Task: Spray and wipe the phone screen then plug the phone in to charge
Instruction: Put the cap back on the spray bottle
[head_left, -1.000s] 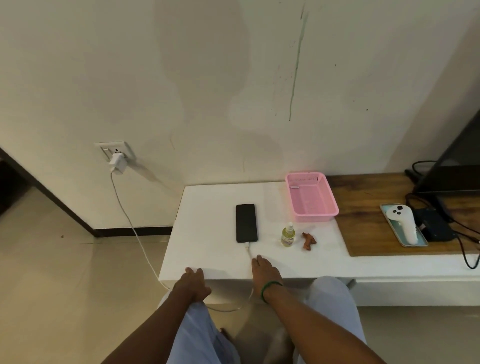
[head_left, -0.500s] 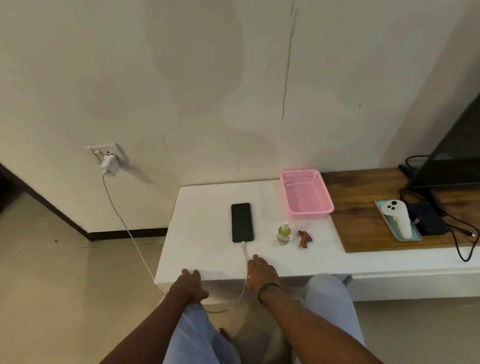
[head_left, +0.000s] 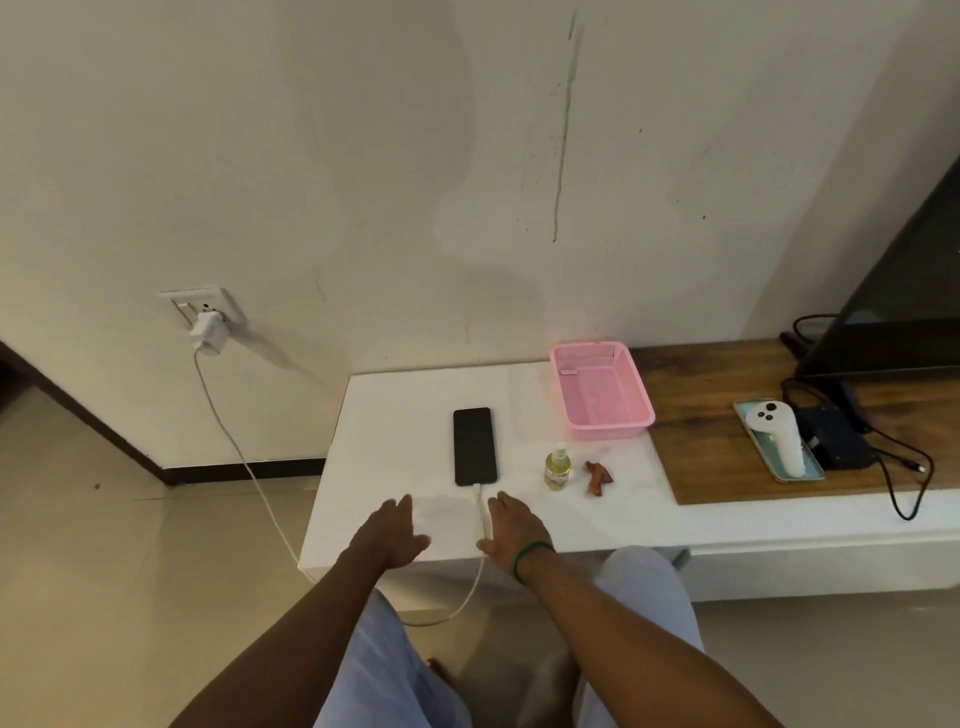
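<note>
A black phone (head_left: 474, 446) lies face up on the white table (head_left: 395, 415), its screen dark. A white charging cable (head_left: 249, 467) runs from its near end over the table edge and up to a white charger (head_left: 208, 332) in the wall socket. A small spray bottle (head_left: 557, 466) of yellow liquid stands right of the phone, with a crumpled brown cloth (head_left: 597, 477) beside it. My left hand (head_left: 390, 530) and my right hand (head_left: 514, 527) rest flat near the front edge, either side of the cable, fingers apart, holding nothing.
A pink plastic basket (head_left: 602, 389) sits at the back of the table. To the right is a wooden surface (head_left: 717, 447) with a white controller on a tray (head_left: 779, 436), a dark box, black cables and a screen (head_left: 893, 322). My knees are below the table edge.
Both hands have slid forward from the table's front edge onto the tabletop, the left one more. The view has shifted slightly.
</note>
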